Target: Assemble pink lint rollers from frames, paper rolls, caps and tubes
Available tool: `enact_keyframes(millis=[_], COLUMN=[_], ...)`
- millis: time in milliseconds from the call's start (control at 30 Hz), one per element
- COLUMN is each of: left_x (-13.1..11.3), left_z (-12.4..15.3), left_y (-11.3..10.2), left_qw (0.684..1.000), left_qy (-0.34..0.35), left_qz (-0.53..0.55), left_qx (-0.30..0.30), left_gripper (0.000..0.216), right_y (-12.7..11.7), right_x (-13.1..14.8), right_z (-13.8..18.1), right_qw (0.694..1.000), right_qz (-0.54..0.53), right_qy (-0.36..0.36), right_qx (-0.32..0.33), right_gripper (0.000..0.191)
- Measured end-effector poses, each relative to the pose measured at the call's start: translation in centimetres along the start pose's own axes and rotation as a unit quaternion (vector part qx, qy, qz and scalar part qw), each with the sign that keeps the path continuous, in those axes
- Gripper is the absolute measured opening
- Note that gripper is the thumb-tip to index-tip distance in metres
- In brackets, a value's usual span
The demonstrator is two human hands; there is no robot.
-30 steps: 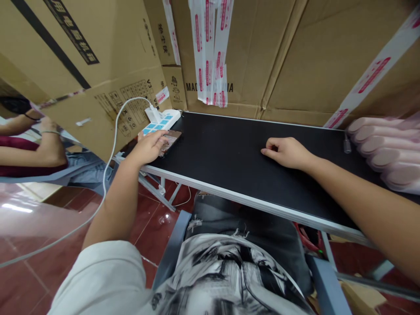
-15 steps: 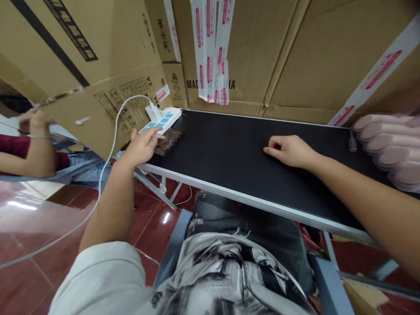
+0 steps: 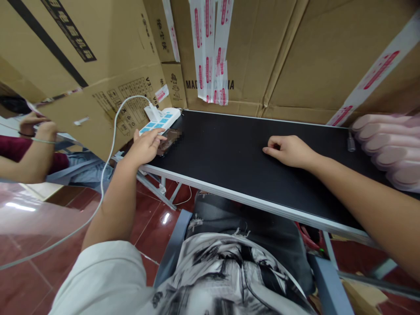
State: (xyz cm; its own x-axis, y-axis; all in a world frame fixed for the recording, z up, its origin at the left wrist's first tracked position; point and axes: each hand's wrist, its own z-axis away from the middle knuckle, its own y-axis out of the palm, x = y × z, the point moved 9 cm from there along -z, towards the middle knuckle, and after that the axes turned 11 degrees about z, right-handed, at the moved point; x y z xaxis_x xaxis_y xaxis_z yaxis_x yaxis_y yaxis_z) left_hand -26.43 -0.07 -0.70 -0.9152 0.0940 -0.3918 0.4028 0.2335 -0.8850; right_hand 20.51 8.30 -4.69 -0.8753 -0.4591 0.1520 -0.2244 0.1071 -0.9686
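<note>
My left hand (image 3: 145,146) lies at the left end of the black table (image 3: 223,144), fingers stretched out and apart. Its fingertips rest at the near-left side of a dark, glossy phone (image 3: 168,143), partly blurred by pixelation. Just beyond the fingers is a white power strip (image 3: 170,114) with blue sockets, and a white charger (image 3: 153,113) is plugged into it. My right hand (image 3: 286,149) rests on the tabletop right of the middle, its fingers curled in and the thumb against the index finger. Nothing shows inside that loose curl.
Cardboard walls (image 3: 249,52) rise behind and to the left. A white cable (image 3: 113,144) loops from the charger down past my left arm. Several pale pink rounded pieces in plastic (image 3: 390,144) lie at the right end, near a small grey connector (image 3: 351,142). Another person's hands (image 3: 39,124) show far left.
My left hand has shifted very slightly to the right beside the phone. The right hand has stayed in place. At far left, the other person's hands have moved a little.
</note>
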Motion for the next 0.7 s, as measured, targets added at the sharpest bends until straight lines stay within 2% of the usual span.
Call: enact_keyframes(millis=[267,533,700], left_x=[1.7,-0.6,0.2], left_z=[1.7,0.9,2.1], left_y=[-1.5,-0.1,-0.9], left_qw=[1.0,0.999,0.999], left_qy=[-0.003,0.029,0.012], left_qz=[-0.008,-0.01,-0.006], left_qx=[-0.029,-0.014,-0.036], left_gripper=[0.056,0.057,0.056], right_y=[-0.1,-0.1,-0.1], right_x=[0.1,0.2,0.2], right_z=[0.0,0.1,0.1], right_qw=[1.0,1.0,1.0], right_qz=[0.003,-0.007,0.0], right_qy=[-0.001,-0.003,-0.003], right_qx=[0.004,0.008,0.01], right_gripper=[0.028,0.029,0.029])
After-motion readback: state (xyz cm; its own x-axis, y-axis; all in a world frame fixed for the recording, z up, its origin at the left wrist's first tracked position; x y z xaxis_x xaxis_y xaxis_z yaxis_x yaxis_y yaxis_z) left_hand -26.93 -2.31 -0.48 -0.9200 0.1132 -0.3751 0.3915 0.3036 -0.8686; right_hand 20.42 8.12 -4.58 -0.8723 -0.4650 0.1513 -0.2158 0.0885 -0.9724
